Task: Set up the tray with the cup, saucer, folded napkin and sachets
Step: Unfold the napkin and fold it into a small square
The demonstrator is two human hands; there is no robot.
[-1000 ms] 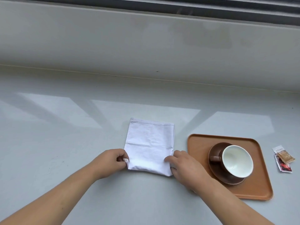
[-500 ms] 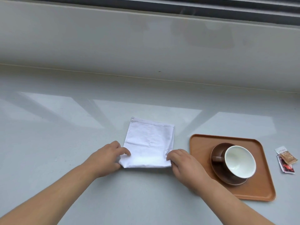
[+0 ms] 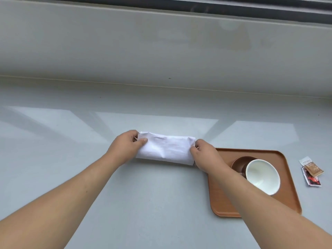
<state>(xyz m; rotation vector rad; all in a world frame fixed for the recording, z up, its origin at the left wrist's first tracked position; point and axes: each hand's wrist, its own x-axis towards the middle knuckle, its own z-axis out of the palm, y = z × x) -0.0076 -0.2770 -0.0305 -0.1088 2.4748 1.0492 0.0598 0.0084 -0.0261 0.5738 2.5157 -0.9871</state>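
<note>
A white napkin (image 3: 166, 150) lies folded into a narrow band on the grey counter, at the centre. My left hand (image 3: 126, 145) pinches its left end and my right hand (image 3: 206, 155) pinches its right end. To the right sits an orange-brown tray (image 3: 285, 169). On it stands a brown saucer (image 3: 239, 161) carrying a cup (image 3: 263, 174) with a white inside. My right forearm hides part of the saucer and tray. Two sachets (image 3: 311, 172), one brown and one red, lie on the counter right of the tray.
The grey counter (image 3: 53, 159) runs left and toward me. A pale upstand wall (image 3: 161, 51) rises behind it, with a dark window frame along the top.
Both hands have carried the napkin's near edge up and over to the far edge, folding it in half into a narrow band. The tray, cup and sachets have not moved.
</note>
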